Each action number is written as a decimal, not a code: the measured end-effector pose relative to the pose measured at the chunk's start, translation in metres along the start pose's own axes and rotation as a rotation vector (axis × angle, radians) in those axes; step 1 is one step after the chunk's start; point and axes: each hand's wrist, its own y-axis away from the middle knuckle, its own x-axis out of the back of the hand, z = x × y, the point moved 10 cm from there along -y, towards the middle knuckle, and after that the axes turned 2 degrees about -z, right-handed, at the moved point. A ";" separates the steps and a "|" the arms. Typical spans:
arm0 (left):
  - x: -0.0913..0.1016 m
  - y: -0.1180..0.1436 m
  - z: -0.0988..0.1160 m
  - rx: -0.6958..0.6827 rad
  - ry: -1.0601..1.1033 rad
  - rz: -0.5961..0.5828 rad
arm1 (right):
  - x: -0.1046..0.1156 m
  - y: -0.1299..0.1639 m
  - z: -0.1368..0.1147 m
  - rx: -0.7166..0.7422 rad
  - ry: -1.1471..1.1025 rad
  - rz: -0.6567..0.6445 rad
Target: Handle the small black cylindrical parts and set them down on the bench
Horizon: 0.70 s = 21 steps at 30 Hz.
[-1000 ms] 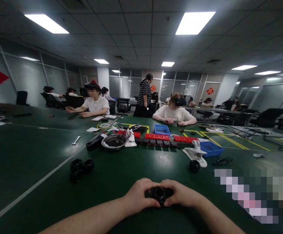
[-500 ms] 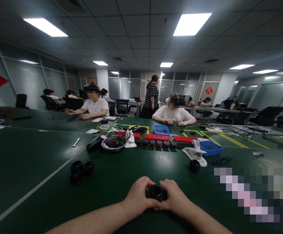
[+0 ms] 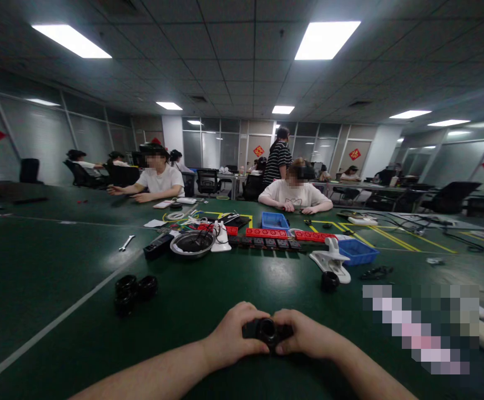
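Both hands are wrapped around one small black ring-shaped part [image 3: 267,329], low in the middle of the view, just above the green counter [image 3: 59,266]. Left hand [image 3: 236,333] has it from the left, right hand [image 3: 304,335] from the right, and the fingers of both are curled shut on it, thumbs pressed along the near edge. The part sits squarely between the two sets of fingertips with its round opening facing up toward the camera; only the middle shows, the ends are buried under the fingers.

Off to the left, well apart from the hands, there's a little cluster of three similar black rings [image 3: 134,290] on the counter. Another one [image 3: 329,280] sits further back on the right, touching a white clamp thing [image 3: 331,261]. Behind that: a blue bin [image 3: 358,251], a row of red and black power strips [image 3: 273,238], and a metal bowl [image 3: 192,243]. Other people sit across the counter.
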 end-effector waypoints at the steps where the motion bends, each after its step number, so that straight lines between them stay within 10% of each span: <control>1: -0.001 0.000 0.001 -0.008 0.002 -0.011 | 0.000 0.000 0.002 -0.018 -0.025 -0.001; 9: -0.008 0.002 -0.002 0.045 0.004 -0.065 | -0.005 -0.003 0.012 -0.079 -0.003 0.055; 16: -0.001 0.003 -0.014 0.154 -0.037 0.050 | 0.005 -0.002 -0.012 -0.088 0.591 0.245; 21: -0.001 0.003 -0.006 0.089 -0.063 0.013 | -0.001 0.003 -0.010 -0.005 0.210 0.059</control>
